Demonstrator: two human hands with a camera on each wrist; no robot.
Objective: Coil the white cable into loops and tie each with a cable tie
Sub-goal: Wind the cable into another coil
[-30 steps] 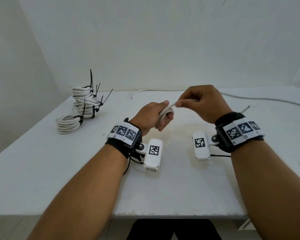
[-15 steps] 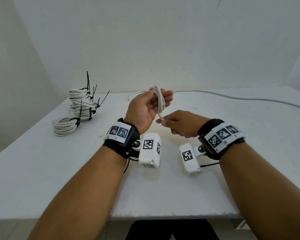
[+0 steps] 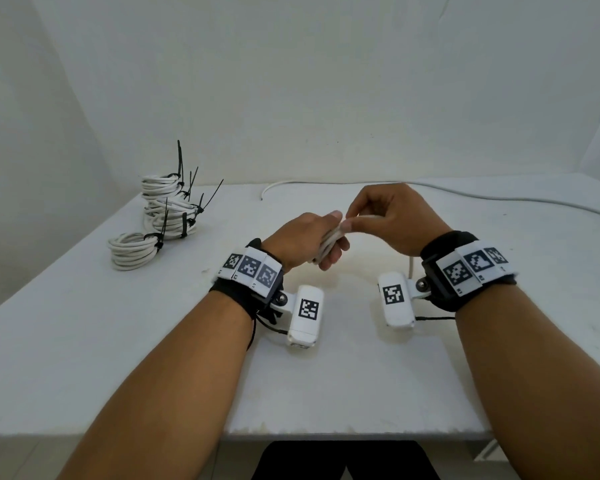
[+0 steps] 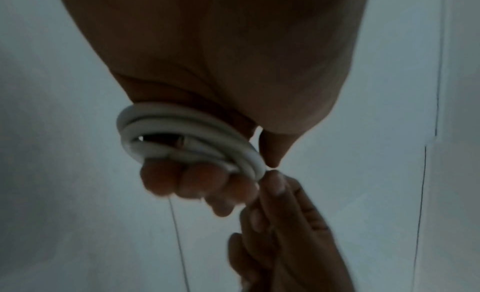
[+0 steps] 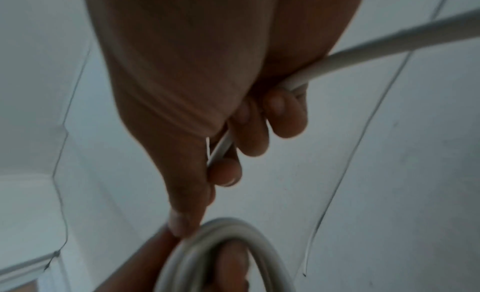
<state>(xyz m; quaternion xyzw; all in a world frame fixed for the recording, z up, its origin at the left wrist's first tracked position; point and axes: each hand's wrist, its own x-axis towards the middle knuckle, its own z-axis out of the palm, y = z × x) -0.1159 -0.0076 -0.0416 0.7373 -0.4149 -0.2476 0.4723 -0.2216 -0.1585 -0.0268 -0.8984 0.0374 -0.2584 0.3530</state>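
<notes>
Holding the partly wound coil [image 4: 187, 138] of the white cable [image 5: 376, 44], your left hand [image 3: 305, 237] sits above the middle of the desk [image 3: 84, 323], fingers [image 4: 197, 181] curled through the loops so that the grip is clamped on the bundle. In the left wrist view the coil reads as several turns stacked into a flattened oval, its long axis running from lower right to upper left across the fingers. In the head view the same bundle slants from near your thumb down toward your palm, mostly hidden by the hand. Your right hand [image 3: 392, 220] is just beside the left, its thumb tip [image 5: 179, 224] touching the top of the coil, and its grip is closed around the free run of cable. In the right wrist view that run passes through the curled fingers [image 5: 283, 120] and leaves toward the upper right as a straight length. A short piece of cable shows below your right wrist in the head view, pointing down at the desk. Farther back, the remaining cable [image 3: 499, 197] lies along the rear edge of the desk, running left to right with its loose end curving at the left. Finished coils [image 3: 168, 209], each bound with a black cable tie [image 3: 180, 161] whose tail points upward, are stacked at the far left of the desk, with one more coil [image 3: 132, 251] lying flat just in front of the stack.
</notes>
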